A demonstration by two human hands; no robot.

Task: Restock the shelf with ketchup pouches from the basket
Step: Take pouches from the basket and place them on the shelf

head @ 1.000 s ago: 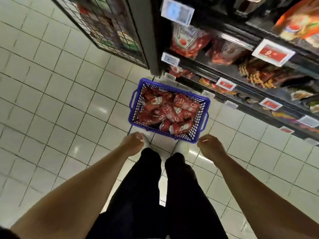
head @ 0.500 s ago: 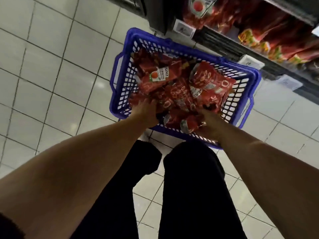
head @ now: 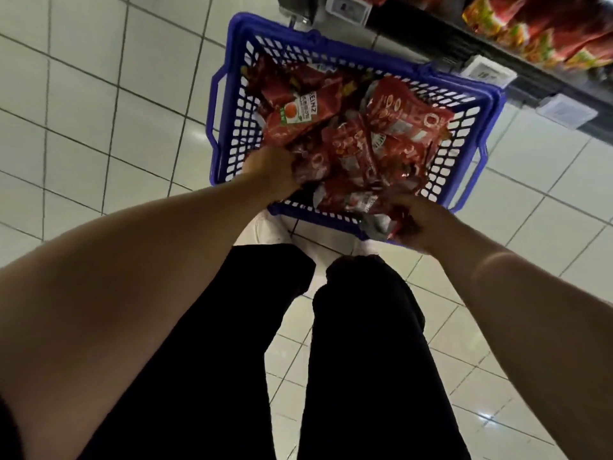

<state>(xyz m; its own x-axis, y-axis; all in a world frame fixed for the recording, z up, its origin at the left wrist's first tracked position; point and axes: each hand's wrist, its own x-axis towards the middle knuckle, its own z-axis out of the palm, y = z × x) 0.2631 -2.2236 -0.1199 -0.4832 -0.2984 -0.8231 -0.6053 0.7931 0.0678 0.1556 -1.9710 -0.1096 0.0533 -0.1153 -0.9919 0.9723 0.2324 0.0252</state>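
Both hands are inside the blue basket [head: 232,104] on the floor. Left hand [head: 272,174], at 8 o'clock of the pile, curls its fingers around ketchup pouches [head: 358,141]; right hand [head: 414,220], at 5 o'clock, grips one pouch over the rim. Picking step, I think; next they must lift toward the shelf [head: 497,51] at 1 o'clock.

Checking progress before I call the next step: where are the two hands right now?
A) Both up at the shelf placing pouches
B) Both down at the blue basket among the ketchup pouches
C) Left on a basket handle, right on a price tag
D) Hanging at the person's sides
B: the left hand digs into the ketchup pouches inside the blue basket, and the right hand grips a pouch at its near rim.
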